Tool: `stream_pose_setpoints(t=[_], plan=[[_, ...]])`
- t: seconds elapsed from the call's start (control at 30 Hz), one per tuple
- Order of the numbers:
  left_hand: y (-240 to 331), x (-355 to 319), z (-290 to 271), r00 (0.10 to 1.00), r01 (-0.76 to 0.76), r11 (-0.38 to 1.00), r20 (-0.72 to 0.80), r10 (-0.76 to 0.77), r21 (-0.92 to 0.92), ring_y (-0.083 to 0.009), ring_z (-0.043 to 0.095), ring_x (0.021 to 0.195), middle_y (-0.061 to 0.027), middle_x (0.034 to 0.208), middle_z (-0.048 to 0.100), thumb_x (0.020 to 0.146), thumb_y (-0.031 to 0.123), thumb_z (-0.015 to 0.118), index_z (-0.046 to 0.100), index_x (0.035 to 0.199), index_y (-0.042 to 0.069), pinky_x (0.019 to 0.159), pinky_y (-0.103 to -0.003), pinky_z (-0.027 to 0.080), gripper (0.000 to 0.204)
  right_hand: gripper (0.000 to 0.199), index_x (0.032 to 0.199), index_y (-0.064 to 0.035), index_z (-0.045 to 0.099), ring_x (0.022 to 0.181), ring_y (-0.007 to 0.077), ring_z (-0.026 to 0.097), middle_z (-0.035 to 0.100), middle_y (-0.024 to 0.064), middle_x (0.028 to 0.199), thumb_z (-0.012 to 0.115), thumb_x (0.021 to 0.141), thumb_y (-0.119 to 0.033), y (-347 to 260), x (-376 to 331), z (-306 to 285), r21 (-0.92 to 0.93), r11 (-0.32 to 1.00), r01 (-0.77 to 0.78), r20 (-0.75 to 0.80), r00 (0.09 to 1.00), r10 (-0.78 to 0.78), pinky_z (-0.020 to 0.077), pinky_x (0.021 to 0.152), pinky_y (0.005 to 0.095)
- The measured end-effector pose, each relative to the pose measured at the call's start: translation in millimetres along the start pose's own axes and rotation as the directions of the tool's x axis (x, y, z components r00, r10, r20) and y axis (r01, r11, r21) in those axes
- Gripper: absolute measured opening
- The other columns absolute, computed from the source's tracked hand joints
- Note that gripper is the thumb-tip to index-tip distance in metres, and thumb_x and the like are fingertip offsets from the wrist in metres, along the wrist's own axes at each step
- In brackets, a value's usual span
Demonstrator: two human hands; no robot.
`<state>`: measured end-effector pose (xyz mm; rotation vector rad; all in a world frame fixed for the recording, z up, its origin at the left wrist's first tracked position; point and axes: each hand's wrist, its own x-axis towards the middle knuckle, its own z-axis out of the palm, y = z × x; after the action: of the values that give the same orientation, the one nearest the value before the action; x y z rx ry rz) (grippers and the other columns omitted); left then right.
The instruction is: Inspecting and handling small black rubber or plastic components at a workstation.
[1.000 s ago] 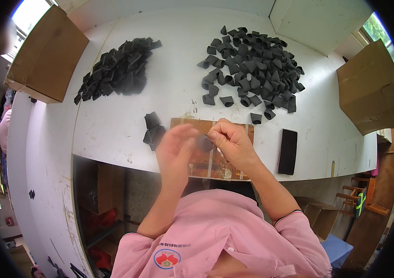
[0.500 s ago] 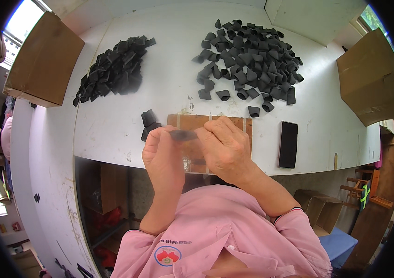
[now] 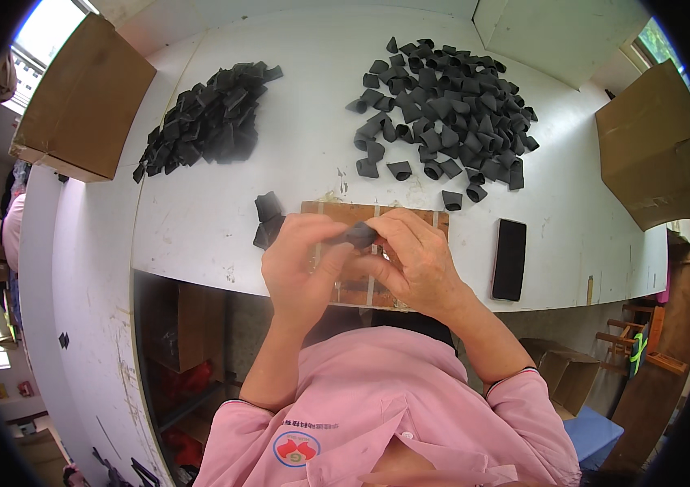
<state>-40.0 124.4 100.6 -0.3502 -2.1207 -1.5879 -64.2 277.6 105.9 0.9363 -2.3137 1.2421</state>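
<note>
A small dark grey sleeve-like piece (image 3: 361, 235) is between my two hands, above the tape-striped brown board (image 3: 434, 223) at the table's front edge. My right hand (image 3: 418, 264) pinches it from the right, thumb below and fingers above. From the left, my left hand (image 3: 298, 258) has its thumb and fingers closed on the piece's other side; this hand is slightly smeared by motion. Just beyond my left hand lie a couple of flat black pieces (image 3: 268, 206), partly covered by it.
At the back left is a heap of flat black pieces (image 3: 207, 122). A larger heap of dark open sleeves (image 3: 458, 114) spreads at the back right. A black phone (image 3: 509, 260) lies right of the board. Cardboard boxes stand at the left (image 3: 85, 101) and right (image 3: 653, 146).
My hands have drawn closer together, and the dark piece has turned from lying lengthwise to a more rounded shape. My left hand has moved right; the view has shifted slightly.
</note>
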Motion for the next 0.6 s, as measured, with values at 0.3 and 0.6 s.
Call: stream_pose_setpoints(t=[0.3,0.6], plan=[[13.0,14.5,-2.6,0.992,-0.077,0.984,0.107,0.060,0.161,-0.0199,0.049,0.061,-0.0074,0.069,0.054,0.062,-0.004,0.064,0.057,0.075,0.002,0.054,-0.027,0.040,0.016,0.021,0.080,-0.0033,0.056,0.062,0.0201,0.052,0.052,0.0054,0.070,0.067,0.064,-0.011,5.3,6.4,-1.8,0.063,0.998,0.013,-0.013,1.000,-0.012,0.0421,0.049,0.0288],[-9.5,-3.9,-5.7,0.995,0.072,0.959,-0.048,-0.088,-0.273,-0.0136,0.049,0.064,-0.0056,0.068,0.053,0.067,-0.011,0.054,0.059,0.075,0.000,0.054,-0.025,0.040,0.015,0.016,0.063,-0.0055,0.048,0.059,0.0193,0.050,0.046,0.0046,0.063,0.064,0.065,-0.008,-5.1,17.6,0.8,0.018,0.999,0.027,0.093,0.995,-0.028,0.0393,0.046,0.0314]])
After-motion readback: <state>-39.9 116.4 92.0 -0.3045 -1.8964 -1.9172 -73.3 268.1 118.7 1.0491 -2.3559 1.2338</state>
